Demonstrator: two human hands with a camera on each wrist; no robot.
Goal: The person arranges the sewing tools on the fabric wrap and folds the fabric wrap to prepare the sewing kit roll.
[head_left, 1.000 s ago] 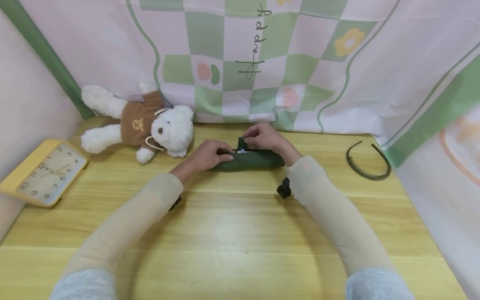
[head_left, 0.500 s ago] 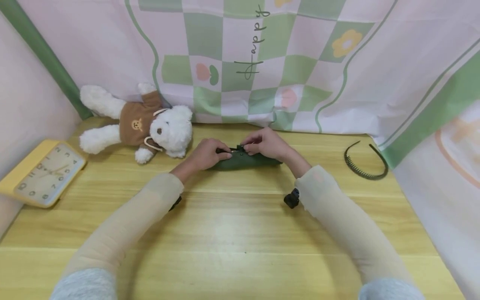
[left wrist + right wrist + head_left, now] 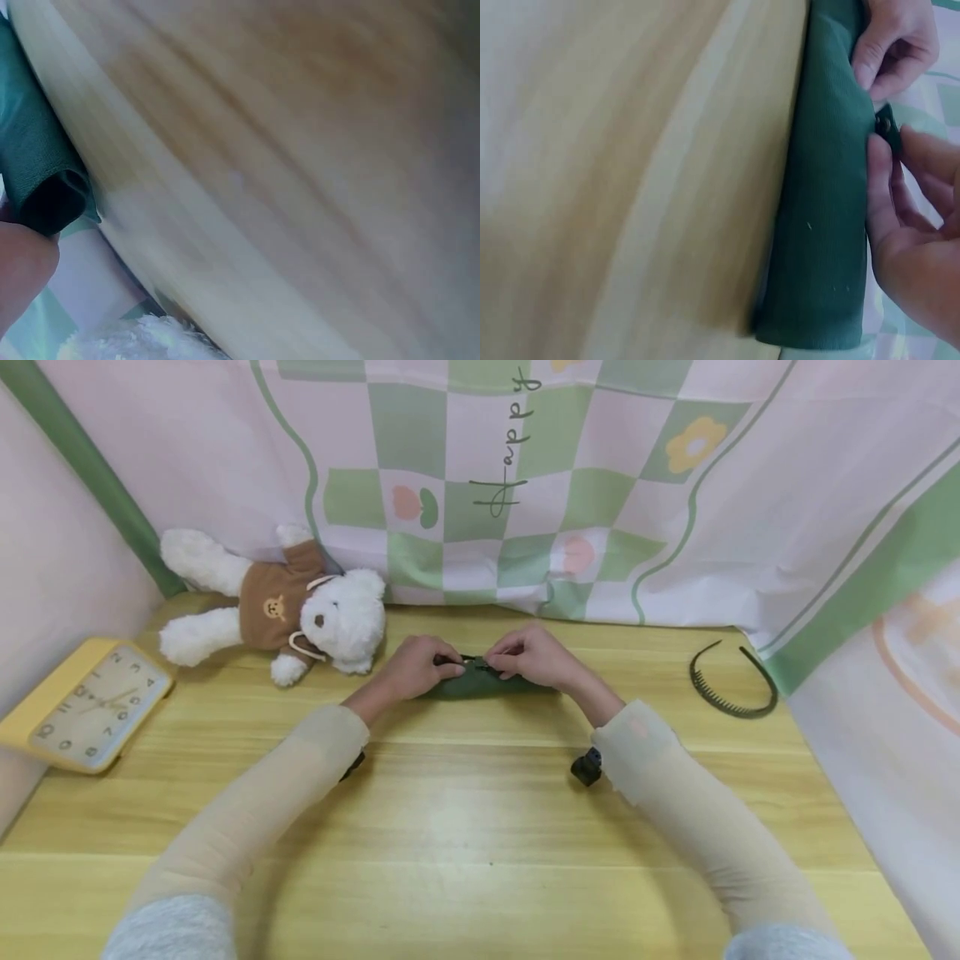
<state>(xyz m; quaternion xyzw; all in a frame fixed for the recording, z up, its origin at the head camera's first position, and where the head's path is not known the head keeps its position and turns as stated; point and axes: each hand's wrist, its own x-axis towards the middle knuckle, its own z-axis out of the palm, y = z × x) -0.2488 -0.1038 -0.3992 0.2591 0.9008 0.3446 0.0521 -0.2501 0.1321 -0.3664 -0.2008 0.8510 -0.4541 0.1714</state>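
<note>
A dark green fabric pouch (image 3: 491, 685) lies lengthwise near the back of the table, its long opening on top. My left hand (image 3: 416, 667) pinches its upper edge left of the middle, thumb on the near side. With thumb and fingers, my right hand (image 3: 534, 657) holds the pouch's short closing tab (image 3: 887, 129) at the upper edge, where a round snap shows in the right wrist view. That view also has the pouch's long front face. In the left wrist view, the rolled end of the pouch (image 3: 41, 165) appears hollow, beside a fingertip.
A white plush dog (image 3: 277, 610) in a brown top lies at the back left, near a yellow-framed clock (image 3: 97, 706). A dark toothed headband (image 3: 735, 693) rests on the wooden table (image 3: 450, 843) at right. A checkered curtain (image 3: 487, 485) hangs behind.
The tab, upright in my right hand a second ago with something white showing in the opening, is now down at the pouch's edge. My right hand has lowered; my left stays at the edge.
</note>
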